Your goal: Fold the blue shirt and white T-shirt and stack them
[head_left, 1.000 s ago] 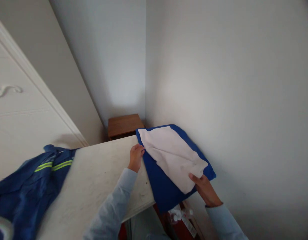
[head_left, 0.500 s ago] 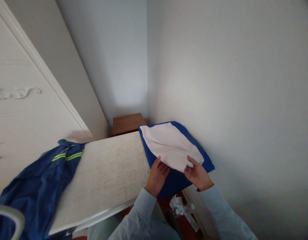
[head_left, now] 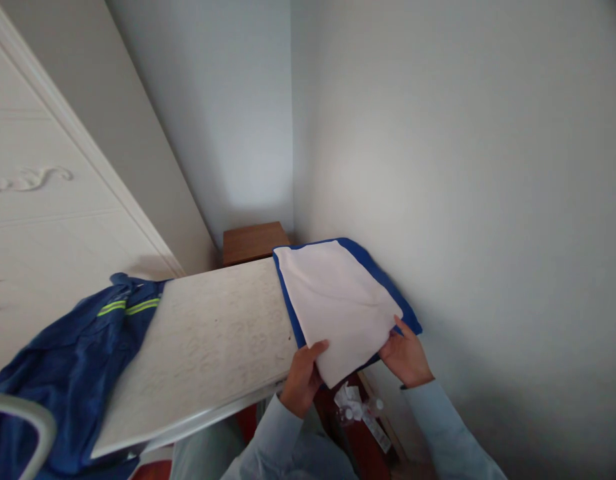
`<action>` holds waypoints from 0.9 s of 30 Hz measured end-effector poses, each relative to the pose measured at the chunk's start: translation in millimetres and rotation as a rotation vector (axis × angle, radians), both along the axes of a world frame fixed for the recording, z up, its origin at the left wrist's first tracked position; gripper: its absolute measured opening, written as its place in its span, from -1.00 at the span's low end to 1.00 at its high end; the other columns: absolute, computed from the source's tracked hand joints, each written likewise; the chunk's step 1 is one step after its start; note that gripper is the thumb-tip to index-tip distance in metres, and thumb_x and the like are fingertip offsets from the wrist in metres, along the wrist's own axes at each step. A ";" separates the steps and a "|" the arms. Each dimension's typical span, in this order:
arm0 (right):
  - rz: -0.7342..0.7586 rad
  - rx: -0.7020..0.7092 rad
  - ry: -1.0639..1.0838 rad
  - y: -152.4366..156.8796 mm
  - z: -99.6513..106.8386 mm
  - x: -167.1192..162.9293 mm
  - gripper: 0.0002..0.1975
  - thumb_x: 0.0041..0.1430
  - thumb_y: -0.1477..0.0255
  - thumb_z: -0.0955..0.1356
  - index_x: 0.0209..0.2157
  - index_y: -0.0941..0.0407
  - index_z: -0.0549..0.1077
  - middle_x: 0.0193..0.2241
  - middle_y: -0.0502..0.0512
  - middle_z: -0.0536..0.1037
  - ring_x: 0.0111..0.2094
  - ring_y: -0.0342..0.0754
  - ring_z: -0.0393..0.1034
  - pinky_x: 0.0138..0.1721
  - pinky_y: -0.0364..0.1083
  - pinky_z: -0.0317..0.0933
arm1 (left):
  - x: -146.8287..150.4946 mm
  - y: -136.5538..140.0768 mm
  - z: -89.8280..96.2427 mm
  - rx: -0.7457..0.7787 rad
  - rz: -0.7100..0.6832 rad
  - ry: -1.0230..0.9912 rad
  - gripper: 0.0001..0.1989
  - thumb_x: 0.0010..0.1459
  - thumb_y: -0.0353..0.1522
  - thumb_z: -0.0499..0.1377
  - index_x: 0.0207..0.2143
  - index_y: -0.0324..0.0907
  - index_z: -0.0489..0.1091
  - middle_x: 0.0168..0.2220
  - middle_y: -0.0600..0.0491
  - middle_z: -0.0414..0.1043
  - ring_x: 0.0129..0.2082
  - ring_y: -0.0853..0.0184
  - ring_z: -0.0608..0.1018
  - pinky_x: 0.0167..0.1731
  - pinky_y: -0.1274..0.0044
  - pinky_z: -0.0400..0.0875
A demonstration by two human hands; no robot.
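A pale pinkish-white cloth (head_left: 338,293) lies spread over a blue cloth (head_left: 365,257) at the right end of the white tabletop, close to the wall. At its near left edge, my left hand (head_left: 304,375) grips the white cloth, thumb on top and fingers hidden beneath. My right hand (head_left: 407,355) holds the right edge near a corner, with a fingertip against the top and other fingers partly tucked under. Blue borders show along the white cloth's left side and far right side.
A dark blue garment with yellow-green stripes (head_left: 83,353) hangs over the left end of the white table (head_left: 213,327). Behind stands a brown wooden cabinet (head_left: 253,241). Clear bottles and white paper (head_left: 355,403) sit below the table's near edge. A curved grey bar (head_left: 41,420) is at lower left.
The white cloth's near edge has come down toward me and lies flatter, covering more of the blue. My left hand has moved down and closed on it; my right hand has shifted slightly right.
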State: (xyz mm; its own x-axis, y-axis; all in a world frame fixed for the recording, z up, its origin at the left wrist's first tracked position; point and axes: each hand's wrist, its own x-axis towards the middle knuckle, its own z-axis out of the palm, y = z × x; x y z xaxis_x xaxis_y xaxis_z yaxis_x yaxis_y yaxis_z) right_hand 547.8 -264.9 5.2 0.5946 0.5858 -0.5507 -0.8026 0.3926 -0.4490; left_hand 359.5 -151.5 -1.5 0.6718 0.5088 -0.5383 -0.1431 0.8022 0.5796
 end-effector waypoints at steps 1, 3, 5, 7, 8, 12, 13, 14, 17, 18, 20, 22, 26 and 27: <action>-0.023 0.003 -0.033 0.9 -1.0 10.3 -0.81 0.30 0.44 0.31 -0.14 0.12 0.55 -0.27 -0.01 0.68 -0.28 -0.16 0.60 -0.22 -0.20 0.51 | -3.2 -1.5 -0.8 0.028 0.018 0.020 -0.61 -0.05 -0.31 0.42 -0.17 -0.33 0.54 -0.13 -0.22 0.63 -0.17 0.07 0.66 -0.14 0.32 0.61; -0.048 -0.031 -0.110 5.8 -1.3 30.1 -0.85 0.27 0.47 0.34 -0.18 0.11 0.55 -0.30 -0.03 0.68 -0.33 -0.18 0.59 -0.26 -0.22 0.50 | -7.8 -3.9 -2.3 0.075 0.071 0.033 -0.61 -0.05 -0.28 0.43 -0.18 -0.32 0.54 -0.13 -0.20 0.63 -0.16 0.08 0.66 -0.14 0.35 0.61; -0.006 -0.128 -0.168 12.2 -0.1 47.3 -0.88 0.23 0.50 0.36 -0.22 0.13 0.55 -0.32 -0.01 0.68 -0.37 -0.16 0.58 -0.29 -0.20 0.50 | -10.5 -5.8 -3.8 0.089 0.113 0.025 -0.60 -0.04 -0.29 0.43 -0.16 -0.29 0.53 -0.12 -0.18 0.63 -0.16 0.11 0.66 -0.15 0.39 0.61; 0.087 -0.232 -0.228 15.6 1.4 60.8 -0.91 0.16 0.55 0.40 -0.27 0.18 0.55 -0.37 0.04 0.67 -0.42 -0.13 0.56 -0.34 -0.18 0.48 | -12.9 -7.6 -5.6 0.071 0.093 0.056 -0.59 -0.07 -0.31 0.44 -0.15 -0.26 0.51 -0.13 -0.16 0.63 -0.22 0.14 0.67 -0.26 0.40 0.62; 0.134 -0.260 -0.275 15.1 1.7 65.9 -0.90 0.11 0.56 0.42 -0.28 0.21 0.55 -0.39 0.07 0.67 -0.43 -0.12 0.55 -0.36 -0.18 0.47 | -14.5 -8.6 -6.5 0.068 0.057 0.082 -0.56 -0.09 -0.33 0.45 -0.14 -0.24 0.50 -0.14 -0.15 0.64 -0.27 0.16 0.67 -0.34 0.42 0.62; 0.167 -0.284 -0.438 -1.9 -5.4 71.8 -0.81 -0.07 0.54 0.52 -0.33 0.22 0.56 -0.43 0.06 0.65 -0.49 -0.11 0.51 -0.45 -0.18 0.43 | -23.1 -13.2 -11.5 0.123 -0.090 0.154 -0.49 -0.15 -0.29 0.48 -0.11 -0.20 0.48 -0.28 -0.09 0.65 -0.48 0.24 0.64 -0.57 0.50 0.53; 0.149 -0.302 -0.442 -8.4 -9.8 70.1 -0.80 -0.10 0.55 0.54 -0.36 0.21 0.56 -0.43 0.05 0.65 -0.50 -0.12 0.50 -0.46 -0.19 0.43 | -25.1 -14.3 -13.4 0.149 -0.092 0.164 -0.48 -0.15 -0.25 0.49 -0.12 -0.19 0.48 -0.31 -0.08 0.64 -0.51 0.25 0.63 -0.58 0.51 0.52; 0.131 -0.321 -0.438 -15.1 -14.9 67.6 -0.80 -0.12 0.56 0.54 -0.38 0.20 0.56 -0.43 0.05 0.65 -0.50 -0.12 0.50 -0.47 -0.19 0.43 | -26.7 -15.3 -15.6 0.177 -0.082 0.179 -0.47 -0.17 -0.20 0.50 -0.14 -0.18 0.48 -0.34 -0.07 0.64 -0.52 0.25 0.62 -0.58 0.51 0.52; 0.095 -0.365 -0.422 -32.5 -29.7 60.7 -0.75 -0.18 0.56 0.56 -0.37 0.18 0.56 -0.41 0.06 0.65 -0.46 -0.12 0.51 -0.43 -0.20 0.46 | -30.4 -17.2 -23.4 0.285 -0.067 0.233 -0.43 -0.27 -0.05 0.51 -0.23 -0.12 0.50 -0.42 -0.04 0.62 -0.56 0.21 0.61 -0.59 0.45 0.53; 0.079 -0.377 -0.428 -36.9 -32.6 60.0 -0.71 -0.20 0.55 0.57 -0.36 0.18 0.56 -0.41 0.05 0.65 -0.46 -0.12 0.51 -0.42 -0.20 0.46 | -32.0 -17.0 -25.4 0.325 -0.097 0.253 -0.44 -0.29 0.01 0.50 -0.28 -0.10 0.50 -0.45 -0.03 0.61 -0.58 0.20 0.61 -0.60 0.44 0.52; 0.017 -0.421 -0.493 -42.8 -32.4 61.8 -0.63 -0.25 0.50 0.59 -0.31 0.15 0.55 -0.39 0.02 0.64 -0.43 -0.12 0.50 -0.43 -0.19 0.45 | -37.0 -13.7 -26.3 0.421 -0.217 0.312 -0.46 -0.24 0.15 0.40 -0.43 -0.06 0.46 -0.54 -0.01 0.57 -0.64 0.21 0.58 -0.65 0.45 0.44; -0.064 -0.489 -0.674 -44.0 -23.4 67.5 -0.59 -0.24 0.42 0.59 -0.27 0.10 0.54 -0.31 0.02 0.64 -0.33 -0.10 0.52 -0.37 -0.17 0.46 | -44.3 -3.9 -21.4 0.575 -0.339 0.426 -0.43 -0.09 0.26 0.23 -0.56 -0.05 0.38 -0.66 0.01 0.48 -0.71 0.24 0.52 -0.70 0.48 0.31; -0.046 -0.621 -1.140 -20.1 10.7 85.7 -0.59 -0.07 0.19 0.54 -0.17 0.04 0.54 -0.12 0.11 0.61 -0.07 0.03 0.51 0.04 0.00 0.44 | -51.4 42.0 3.6 1.008 -0.331 0.726 -0.41 0.22 0.14 0.00 -0.61 -0.09 0.33 -0.70 0.03 0.40 -0.70 0.25 0.49 -0.63 0.47 0.27; 0.008 -0.612 -1.215 -6.1 19.1 91.5 -0.58 -0.03 0.15 0.52 -0.15 0.03 0.52 -0.10 0.12 0.60 -0.04 0.05 0.50 0.11 0.04 0.40 | -47.8 58.1 9.9 1.106 -0.304 0.765 -0.46 0.26 0.08 -0.01 -0.57 -0.10 0.35 -0.64 0.02 0.45 -0.65 0.25 0.53 -0.58 0.47 0.30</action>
